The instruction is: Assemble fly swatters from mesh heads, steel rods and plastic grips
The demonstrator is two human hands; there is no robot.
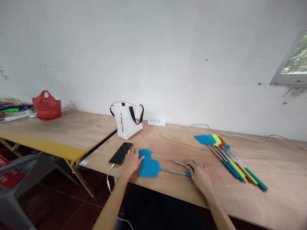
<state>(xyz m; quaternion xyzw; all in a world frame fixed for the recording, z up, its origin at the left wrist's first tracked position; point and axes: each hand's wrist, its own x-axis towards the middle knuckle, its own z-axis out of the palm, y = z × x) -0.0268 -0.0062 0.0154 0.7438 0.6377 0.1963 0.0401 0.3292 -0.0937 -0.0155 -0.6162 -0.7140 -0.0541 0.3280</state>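
You are at a brown wooden surface (177, 137) that runs along a white wall (168, 57) with little dark marks on it. A bit of window (297, 60) shows at the right, and the floor (57, 204) has dark red tiles. To your left is another wooden surface (79, 124) with a yellow front edge, and a red plastic bag (47, 107) sits at its back.

The white bag (127, 123) with black straps has black writing down its side. You can read "STUDIO" (the word before it is hard to make out). The white box (156, 122) by the wall has blue labels, but their words are too small to read. A small sticker (83, 162) with a red mark is on the left corner.

Your left hand (130, 159) has bent fingers on a loose blue swatter head (145, 153), just beside the phone (121, 153). Your right hand (200, 175) curls over the blue handle end of a thin metal rod (176, 161), whose tip points at that head but is apart from it. You cannot tell how tightly either of your hands grips. A whole blue swatter (150, 167) lies in front, its head touching the loose one. More swatters (230, 159) lie fanned out at the right.
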